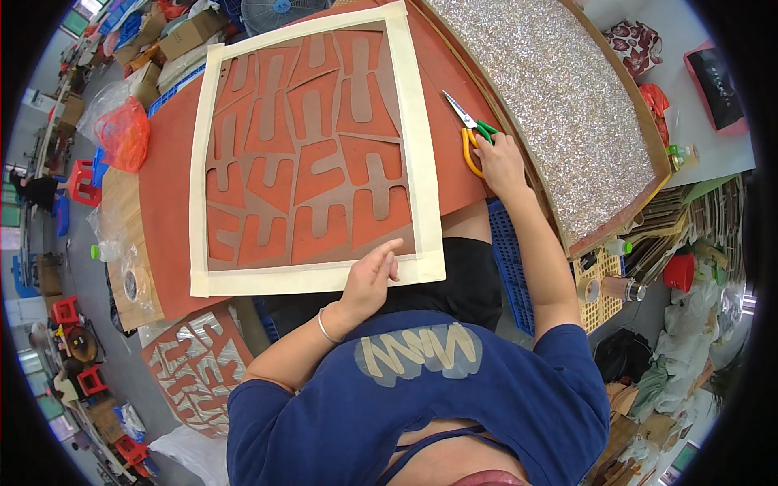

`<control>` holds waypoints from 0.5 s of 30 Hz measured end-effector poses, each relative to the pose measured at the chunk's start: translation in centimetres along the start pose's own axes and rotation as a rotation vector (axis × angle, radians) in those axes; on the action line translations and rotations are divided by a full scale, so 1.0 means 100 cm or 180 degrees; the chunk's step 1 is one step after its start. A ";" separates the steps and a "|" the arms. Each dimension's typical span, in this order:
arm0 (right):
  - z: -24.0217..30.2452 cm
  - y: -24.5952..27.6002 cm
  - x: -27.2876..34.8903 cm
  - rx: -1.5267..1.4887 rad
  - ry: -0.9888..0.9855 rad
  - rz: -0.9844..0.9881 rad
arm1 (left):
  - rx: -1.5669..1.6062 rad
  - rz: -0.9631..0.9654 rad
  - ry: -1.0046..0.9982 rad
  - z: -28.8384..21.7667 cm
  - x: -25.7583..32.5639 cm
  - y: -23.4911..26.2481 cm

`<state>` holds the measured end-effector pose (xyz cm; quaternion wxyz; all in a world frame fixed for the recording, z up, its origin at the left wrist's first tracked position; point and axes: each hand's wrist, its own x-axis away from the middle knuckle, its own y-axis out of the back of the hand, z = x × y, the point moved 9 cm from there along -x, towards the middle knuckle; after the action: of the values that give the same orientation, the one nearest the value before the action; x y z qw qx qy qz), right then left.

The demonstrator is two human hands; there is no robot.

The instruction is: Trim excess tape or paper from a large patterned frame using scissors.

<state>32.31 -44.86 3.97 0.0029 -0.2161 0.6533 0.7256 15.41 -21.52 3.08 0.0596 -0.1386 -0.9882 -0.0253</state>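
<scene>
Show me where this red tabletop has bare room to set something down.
Widest: the red tabletop left of the cream-bordered rectangular sheet. A narrower strip lies beyond the yellow-and-green-handled metal scissors, between that sheet and the curved, glittery silver board. It's crowded around the scissors, with the right hand at their handles.

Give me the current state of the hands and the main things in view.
Cream-bordered panel: lying flat on the red surface.
Scissors: blades pointing away from the person.
Left hand: at the panel's lower edge, nothing visibly gripped.
Right hand: fingers at the scissors' handles, grip partly hidden.
Curved tray: spread with glittering flakes.
</scene>
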 end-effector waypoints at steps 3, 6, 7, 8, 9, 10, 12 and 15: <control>0.022 0.032 0.001 -0.0065 0.0337 -0.0749 | -0.2497 -0.0101 -0.1504 -0.034 0.003 -0.019; 0.040 0.037 0.023 -0.1123 0.0079 -0.0774 | -0.3708 0.0190 -0.1634 -0.040 -0.006 -0.036; 0.045 0.031 0.032 -0.1690 -0.0106 -0.0627 | -0.3751 0.0132 -0.1613 -0.041 -0.011 -0.034; 0.052 0.027 0.039 -0.2280 -0.0259 -0.0478 | -0.3927 0.0374 -0.1608 -0.038 -0.017 -0.036; 0.046 0.008 0.047 -0.3289 -0.1080 0.0030 | -0.4129 0.0614 -0.1614 -0.038 -0.024 -0.033; 0.048 -0.014 0.058 -0.4268 -0.1909 0.0582 | -0.4260 0.0550 -0.1636 -0.059 -0.030 -0.022; 0.084 0.069 0.014 -0.2911 0.0270 -0.0622 | -0.3172 0.0035 -0.1757 -0.142 -0.026 0.012; 0.155 0.149 -0.060 -0.2609 0.1494 -0.0728 | -0.2858 -0.0801 -0.1351 -0.236 0.006 0.097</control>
<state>28.69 -30.62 20.81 -0.1501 -0.4276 0.2687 0.8499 20.09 -13.64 26.91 -0.2114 -0.0326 -0.8793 -0.4255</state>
